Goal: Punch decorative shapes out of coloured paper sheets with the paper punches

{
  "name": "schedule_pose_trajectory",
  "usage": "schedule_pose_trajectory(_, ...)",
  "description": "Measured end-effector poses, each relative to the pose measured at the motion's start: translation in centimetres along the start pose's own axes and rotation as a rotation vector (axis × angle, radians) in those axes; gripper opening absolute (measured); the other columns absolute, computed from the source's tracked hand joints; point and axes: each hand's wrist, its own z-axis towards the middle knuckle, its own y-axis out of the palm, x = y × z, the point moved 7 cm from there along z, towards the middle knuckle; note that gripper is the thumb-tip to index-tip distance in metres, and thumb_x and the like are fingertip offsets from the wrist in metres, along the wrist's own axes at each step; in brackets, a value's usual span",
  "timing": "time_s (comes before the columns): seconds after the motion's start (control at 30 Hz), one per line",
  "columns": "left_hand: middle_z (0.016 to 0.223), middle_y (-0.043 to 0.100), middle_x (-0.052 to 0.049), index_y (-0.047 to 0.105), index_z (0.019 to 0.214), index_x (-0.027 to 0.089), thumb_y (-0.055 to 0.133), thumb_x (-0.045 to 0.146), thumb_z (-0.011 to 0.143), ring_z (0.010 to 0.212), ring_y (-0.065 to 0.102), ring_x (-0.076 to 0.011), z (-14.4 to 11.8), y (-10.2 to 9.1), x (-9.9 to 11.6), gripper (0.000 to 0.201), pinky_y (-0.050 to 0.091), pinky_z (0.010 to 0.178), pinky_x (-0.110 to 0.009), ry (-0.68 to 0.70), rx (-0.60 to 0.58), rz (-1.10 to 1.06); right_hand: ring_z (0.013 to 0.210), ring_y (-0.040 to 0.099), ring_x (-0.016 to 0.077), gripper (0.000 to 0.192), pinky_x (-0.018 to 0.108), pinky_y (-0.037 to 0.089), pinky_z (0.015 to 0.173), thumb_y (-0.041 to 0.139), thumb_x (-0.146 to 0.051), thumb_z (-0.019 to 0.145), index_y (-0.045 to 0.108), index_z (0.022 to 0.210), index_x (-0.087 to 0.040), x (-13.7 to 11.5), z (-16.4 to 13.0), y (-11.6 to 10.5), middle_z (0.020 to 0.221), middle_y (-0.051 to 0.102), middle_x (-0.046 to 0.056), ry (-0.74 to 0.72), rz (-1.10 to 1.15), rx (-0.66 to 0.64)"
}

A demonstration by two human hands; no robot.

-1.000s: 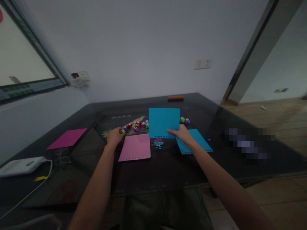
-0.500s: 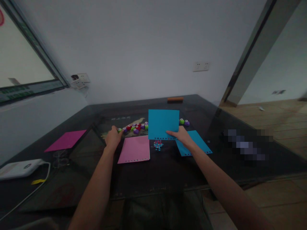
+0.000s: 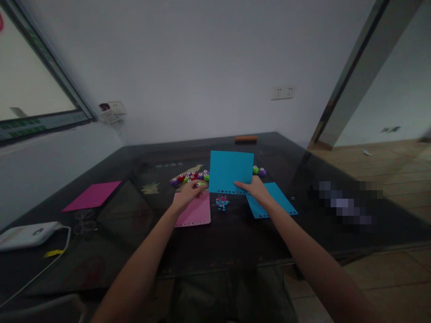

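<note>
My right hand [image 3: 255, 188] grips the lower right corner of a blue paper sheet [image 3: 230, 176] and holds it upright above the dark glass table [image 3: 215, 237]; a row of punched holes runs along its bottom edge. My left hand [image 3: 188, 196] is over the pink punched sheet [image 3: 197, 212], fingers closed on a small green craft punch [image 3: 201, 184]. A cluster of small red, purple and green punches [image 3: 188, 178] lies just beyond it. A little heap of punched paper bits [image 3: 222, 202] sits between my hands.
A second blue sheet [image 3: 274, 200] lies under my right wrist. Two more punches [image 3: 259, 170] sit right of the held sheet. A magenta sheet [image 3: 91, 196], a white device with a cable [image 3: 25, 234] and an orange bar [image 3: 246, 139] are also on the table.
My left hand moved right from the left end of the punch cluster to over the pink sheet, carrying a green punch. The right hand and blue sheet stayed nearly still.
</note>
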Motion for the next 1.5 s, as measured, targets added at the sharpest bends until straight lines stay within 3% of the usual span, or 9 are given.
schedule_pose_trajectory(0.2,0.088,0.062,-0.006,0.059,0.102,0.015,0.066,0.027,0.071,0.069,0.057,-0.0106,-1.3,3.3,0.9,0.034,0.047,0.067,-0.024,-0.037,-0.182,-0.344,0.094,0.063,0.0263,0.046,0.041,0.047,0.088,0.071,-0.035,0.063,0.063,0.103,-0.013,0.3,0.2,-0.4,0.104,0.066,0.012,-0.026,0.026,0.046)
schedule_pose_trajectory(0.37,0.097,0.063,-0.010,0.058,0.100,0.015,0.066,0.027,0.074,0.082,0.063,-0.0149,-1.5,3.9,1.2,0.030,0.047,0.085,-0.032,-0.118,-0.236,-0.573,0.094,0.063,0.0265,0.047,0.040,0.048,0.087,0.070,-0.038,0.063,0.062,0.102,-0.013,0.5,0.5,-1.3,0.104,0.066,0.014,-0.061,0.028,0.165)
schedule_pose_trajectory(0.5,0.101,0.064,-0.010,0.057,0.103,0.015,0.066,0.028,0.075,0.081,0.064,-0.0147,-1.3,3.8,0.9,0.032,0.048,0.084,-0.032,-0.111,-0.218,-0.538,0.100,0.060,0.0262,0.049,0.040,0.047,0.090,0.068,-0.041,0.066,0.059,0.106,-0.014,0.3,0.6,-1.9,0.110,0.063,0.013,-0.144,0.030,0.228)
schedule_pose_trajectory(0.73,0.107,0.062,-0.012,0.059,0.103,0.015,0.068,0.031,0.072,0.077,0.063,-0.0132,-1.5,3.9,1.1,0.036,0.049,0.075,-0.028,-0.085,-0.191,-0.436,0.101,0.060,0.0266,0.050,0.040,0.047,0.090,0.068,-0.042,0.066,0.058,0.108,-0.015,0.1,0.5,-1.8,0.112,0.062,0.013,-0.139,0.009,0.223)
schedule_pose_trajectory(1.03,0.102,0.063,-0.010,0.060,0.097,0.015,0.071,0.026,0.068,0.083,0.063,-0.0151,-1.7,4.4,1.7,0.033,0.047,0.083,-0.032,-0.037,-0.204,-0.472,0.103,0.058,0.0297,0.039,0.042,0.045,0.092,0.068,-0.039,0.066,0.064,0.097,-0.016,-0.9,-0.2,-1.0,0.103,0.066,0.012,-0.129,-0.046,0.215)
schedule_pose_trajectory(1.5,0.100,0.063,-0.011,0.058,0.098,0.013,0.071,0.027,0.069,0.084,0.062,-0.0174,-2.0,4.4,2.0,0.035,0.044,0.086,-0.037,-0.037,-0.211,-0.485,0.092,0.063,0.0290,0.040,0.044,0.048,0.086,0.069,-0.037,0.065,0.065,0.096,-0.012,-0.8,-0.1,-0.7,0.099,0.068,0.013,-0.131,-0.033,0.186)
